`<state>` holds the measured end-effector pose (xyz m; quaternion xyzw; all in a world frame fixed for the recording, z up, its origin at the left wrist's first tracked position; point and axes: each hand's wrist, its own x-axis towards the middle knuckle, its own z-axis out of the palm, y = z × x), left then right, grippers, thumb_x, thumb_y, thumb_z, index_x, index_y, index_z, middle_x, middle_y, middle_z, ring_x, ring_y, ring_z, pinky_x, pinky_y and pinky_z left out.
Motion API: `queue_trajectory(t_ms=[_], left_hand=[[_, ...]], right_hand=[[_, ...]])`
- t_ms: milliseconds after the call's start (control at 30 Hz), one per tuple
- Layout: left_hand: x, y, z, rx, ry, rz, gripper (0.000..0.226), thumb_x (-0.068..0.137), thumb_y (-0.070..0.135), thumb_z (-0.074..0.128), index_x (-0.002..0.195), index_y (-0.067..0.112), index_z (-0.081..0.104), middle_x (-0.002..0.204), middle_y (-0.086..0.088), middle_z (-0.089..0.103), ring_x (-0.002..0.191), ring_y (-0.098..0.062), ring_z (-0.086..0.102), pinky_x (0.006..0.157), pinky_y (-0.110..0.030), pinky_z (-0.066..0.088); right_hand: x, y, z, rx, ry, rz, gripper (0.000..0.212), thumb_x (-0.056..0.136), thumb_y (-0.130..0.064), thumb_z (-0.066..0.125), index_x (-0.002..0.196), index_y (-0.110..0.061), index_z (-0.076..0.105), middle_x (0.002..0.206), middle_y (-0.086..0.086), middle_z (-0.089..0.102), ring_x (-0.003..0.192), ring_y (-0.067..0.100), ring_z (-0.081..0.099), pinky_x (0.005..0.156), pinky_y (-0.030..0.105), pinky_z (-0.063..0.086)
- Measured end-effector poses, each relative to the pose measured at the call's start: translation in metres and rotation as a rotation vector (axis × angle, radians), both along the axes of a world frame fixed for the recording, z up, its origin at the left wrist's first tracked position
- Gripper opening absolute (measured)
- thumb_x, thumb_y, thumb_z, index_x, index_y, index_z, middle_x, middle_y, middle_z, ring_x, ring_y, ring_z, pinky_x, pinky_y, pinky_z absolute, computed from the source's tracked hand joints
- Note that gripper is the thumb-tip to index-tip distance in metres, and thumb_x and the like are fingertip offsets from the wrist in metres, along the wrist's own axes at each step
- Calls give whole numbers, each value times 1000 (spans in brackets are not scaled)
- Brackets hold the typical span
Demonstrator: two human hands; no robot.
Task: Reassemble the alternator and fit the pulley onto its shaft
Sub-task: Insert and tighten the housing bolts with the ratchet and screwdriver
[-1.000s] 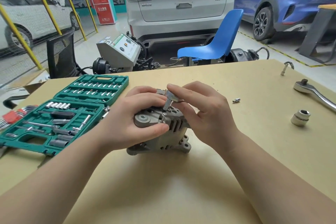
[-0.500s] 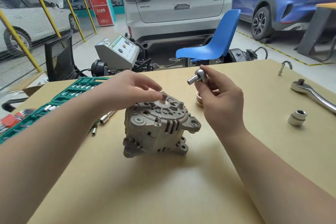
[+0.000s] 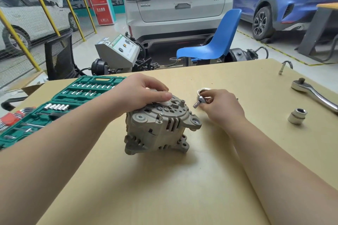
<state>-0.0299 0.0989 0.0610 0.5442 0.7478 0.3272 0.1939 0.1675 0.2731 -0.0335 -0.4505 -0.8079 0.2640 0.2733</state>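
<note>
The grey alternator (image 3: pixel 161 126) stands on the tan table (image 3: pixel 182 179) with its shaft end up. My left hand (image 3: pixel 140 93) lies over its top at the back left, fingers curled on the housing and thumb by a white ring around the shaft, which is hidden. My right hand (image 3: pixel 219 104) pinches a small silver tool (image 3: pixel 198 102) just right of the alternator, low over the table. A metal pulley (image 3: pixel 204 90) sits on the table directly behind that tool, partly covered by my fingers.
An open green socket case (image 3: pixel 54 107) lies at the left, with red-holdered hex keys (image 3: pixel 9 117) at its edge. At the right are a ratchet handle (image 3: pixel 314 95), a loose socket (image 3: pixel 297 116) and a small bent metal piece (image 3: pixel 285 66). A blue chair (image 3: pixel 215 45) stands beyond the table.
My right hand dropped from above the alternator to the table by the pulley, still holding the silver tool. My left hand settled lower onto the alternator's top, covering the shaft.
</note>
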Motion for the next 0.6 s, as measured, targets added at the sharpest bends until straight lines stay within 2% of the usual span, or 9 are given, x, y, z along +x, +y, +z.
queue_trajectory(t_ms=[167, 267, 333, 433, 500, 600], left_hand=[[-4, -1, -1, 71, -7, -7, 7, 84, 41, 90, 88, 37, 86, 102, 20, 80, 98, -1, 74, 95, -33, 56], [-4, 1, 2, 22, 47, -30, 8, 88, 45, 85, 93, 38, 85, 98, 22, 79, 91, 3, 72, 85, -29, 54], [-5, 2, 4, -41, 75, -57, 7, 92, 48, 81, 94, 41, 83, 92, 22, 78, 79, 6, 70, 74, -26, 51], [-3, 6, 7, -120, 100, -103, 7, 92, 51, 80, 97, 46, 81, 96, 22, 78, 78, 6, 70, 70, -25, 53], [-4, 8, 7, -130, 45, -112, 9, 91, 48, 82, 98, 44, 83, 97, 16, 80, 79, 0, 73, 71, -25, 57], [-11, 10, 4, -112, -69, -103, 10, 92, 41, 82, 99, 35, 85, 84, 10, 79, 67, -3, 69, 60, -19, 52]], right_hand=[[-1, 1, -5, 59, -124, -39, 17, 92, -35, 68, 105, -44, 75, 104, -10, 69, 91, 21, 56, 68, 33, 42], [-1, -1, -3, 51, -246, -34, 24, 95, -38, 65, 116, -48, 72, 114, -8, 70, 97, 23, 59, 70, 32, 40], [-2, -6, 0, 97, -373, -5, 30, 95, -37, 65, 123, -47, 69, 122, -6, 69, 106, 24, 59, 75, 35, 40], [-2, -25, 5, 307, -525, 177, 54, 91, -47, 67, 143, -45, 53, 142, -1, 54, 128, 27, 48, 99, 45, 39], [0, -34, 9, 330, -478, 424, 68, 85, -55, 76, 146, -40, 49, 143, -3, 49, 130, 26, 44, 104, 46, 40], [1, -36, 15, 162, -298, 598, 60, 83, -47, 83, 136, -35, 59, 129, -7, 56, 121, 16, 51, 99, 38, 46]])
